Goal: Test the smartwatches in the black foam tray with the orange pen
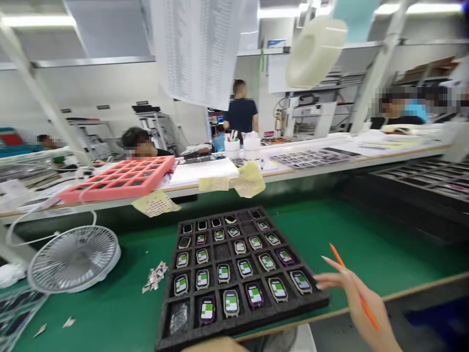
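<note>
A black foam tray (216, 335) with many compartments lies on the green work surface. Most compartments hold smartwatch faces without straps, such as a smartwatch (230, 301) in the front row; several screens show green and white blocks. The front left compartment holds crumpled clear plastic (179, 318). My right hand (361, 298) is at the tray's right front corner, fingertips at or very near its edge. A slim orange pen-like stick (369, 314) is held across that hand, between thumb and fingers. Only a strip of my left hand (216, 345) shows below the tray's front edge; its fingers are hidden.
A round white fan (75, 259) stands left, with small paper scraps (156, 277) between it and the tray. On the shelf above are a pink foam tray (120, 178) and white cups (251, 145). A tape roll (317, 51) hangs overhead. Other people work beyond the shelf.
</note>
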The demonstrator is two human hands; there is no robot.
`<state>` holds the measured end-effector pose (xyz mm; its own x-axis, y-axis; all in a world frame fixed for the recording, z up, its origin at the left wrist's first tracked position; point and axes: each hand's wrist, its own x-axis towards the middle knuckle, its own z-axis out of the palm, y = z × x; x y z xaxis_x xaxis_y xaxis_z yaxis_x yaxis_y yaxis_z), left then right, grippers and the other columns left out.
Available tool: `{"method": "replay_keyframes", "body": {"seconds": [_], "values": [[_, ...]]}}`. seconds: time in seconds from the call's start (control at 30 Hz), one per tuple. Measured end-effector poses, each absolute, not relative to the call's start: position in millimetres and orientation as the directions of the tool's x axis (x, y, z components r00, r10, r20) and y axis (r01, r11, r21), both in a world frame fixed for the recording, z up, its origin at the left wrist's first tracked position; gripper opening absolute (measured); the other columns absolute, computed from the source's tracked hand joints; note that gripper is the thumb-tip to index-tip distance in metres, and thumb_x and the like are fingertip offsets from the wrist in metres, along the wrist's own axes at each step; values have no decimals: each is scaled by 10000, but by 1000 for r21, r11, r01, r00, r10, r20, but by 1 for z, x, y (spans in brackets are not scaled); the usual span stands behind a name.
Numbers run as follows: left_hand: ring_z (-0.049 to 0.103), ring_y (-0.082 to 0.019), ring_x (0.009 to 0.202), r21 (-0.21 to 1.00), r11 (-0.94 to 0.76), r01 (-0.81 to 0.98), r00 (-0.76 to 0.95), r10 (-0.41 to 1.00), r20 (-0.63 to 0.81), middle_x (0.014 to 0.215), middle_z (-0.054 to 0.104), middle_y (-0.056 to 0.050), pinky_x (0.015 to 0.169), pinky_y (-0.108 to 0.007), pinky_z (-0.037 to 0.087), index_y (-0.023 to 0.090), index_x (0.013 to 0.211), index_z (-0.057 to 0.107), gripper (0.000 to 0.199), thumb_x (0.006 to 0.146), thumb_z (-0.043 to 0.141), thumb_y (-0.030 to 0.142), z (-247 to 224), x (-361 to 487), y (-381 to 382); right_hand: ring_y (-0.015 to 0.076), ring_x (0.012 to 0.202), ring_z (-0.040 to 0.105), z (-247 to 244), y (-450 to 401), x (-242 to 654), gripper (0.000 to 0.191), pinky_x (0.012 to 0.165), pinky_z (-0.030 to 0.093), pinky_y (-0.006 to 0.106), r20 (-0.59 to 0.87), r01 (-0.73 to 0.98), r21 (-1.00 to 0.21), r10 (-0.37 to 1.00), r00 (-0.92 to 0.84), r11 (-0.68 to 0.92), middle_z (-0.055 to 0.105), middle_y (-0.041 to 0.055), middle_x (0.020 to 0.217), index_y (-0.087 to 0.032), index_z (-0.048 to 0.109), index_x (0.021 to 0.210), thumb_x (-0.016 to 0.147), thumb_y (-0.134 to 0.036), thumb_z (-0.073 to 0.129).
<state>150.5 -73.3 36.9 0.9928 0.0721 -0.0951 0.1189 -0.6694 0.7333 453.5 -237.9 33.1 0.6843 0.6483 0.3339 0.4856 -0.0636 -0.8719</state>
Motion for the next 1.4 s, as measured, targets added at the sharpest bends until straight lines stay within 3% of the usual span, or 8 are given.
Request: {"method": "replay_keyframes", "body": {"seconds": [0.07,0.17,0.4,0.57,0.7,0.83,1.1,1.4], "values": [[607,-193,1020,719,-666,198,967,251,-33,1109,655,-56,886,-317,481,253,1110,614,313,988,332,315,65,138,-46,235,795,718,56,-184,453,424,782,562,344,346,535,-844,791,505,28,752,94,883,-196,625,1097,920,-496,383],[641,-185,905,498,-630,595,694,716,76,953,689,-43,833,-293,483,208,981,637,361,971,281,265,93,138,6,256,874,706,73,-106,453,360,818,542,370,313,630,-773,912,265,82,746,120,900,-175,625,1058,896,-424,422],[571,-256,1066,317,-529,787,541,839,59,1099,611,-160,921,-374,442,114,1014,579,252,866,376,93,74,181,92,237,807,689,53,17,418,247,785,521,350,265,763,-632,963,47,136,720,111,847,-138,641,996,854,-183,445],[529,-288,1107,235,-534,812,548,837,7,1124,596,-202,950,-413,408,90,1066,530,264,906,322,124,59,197,104,268,998,617,40,42,388,274,894,448,396,246,842,-528,969,26,112,668,157,1018,-131,611,1077,881,-122,420],[521,-323,1126,255,-552,793,582,812,-52,1131,610,-224,948,-422,389,67,1113,504,294,919,328,198,58,200,111,272,981,632,35,51,374,273,861,451,362,157,860,-508,987,24,60,666,179,1038,-104,606,1086,890,-105,416],[579,-315,1063,339,-560,756,631,761,-150,1102,642,-181,876,-375,420,100,1146,487,326,883,420,282,61,198,125,299,1006,625,32,60,370,271,853,443,363,70,853,-522,996,53,-9,680,200,1009,-77,618,1088,905,-152,433],[645,-230,776,536,-547,643,758,557,-340,827,665,-37,628,-265,441,152,1158,482,566,701,681,420,67,190,154,216,916,657,28,62,368,301,770,449,274,-2,797,-601,997,72,-59,718,96,939,-145,592,1139,959,-221,364],[626,-170,740,711,-458,534,818,493,-297,791,608,21,684,-264,463,171,1137,491,585,618,751,241,59,188,155,274,981,647,44,66,353,292,750,412,328,-90,807,-567,986,137,-164,699,124,1073,-187,613,1071,975,-268,349]]}}
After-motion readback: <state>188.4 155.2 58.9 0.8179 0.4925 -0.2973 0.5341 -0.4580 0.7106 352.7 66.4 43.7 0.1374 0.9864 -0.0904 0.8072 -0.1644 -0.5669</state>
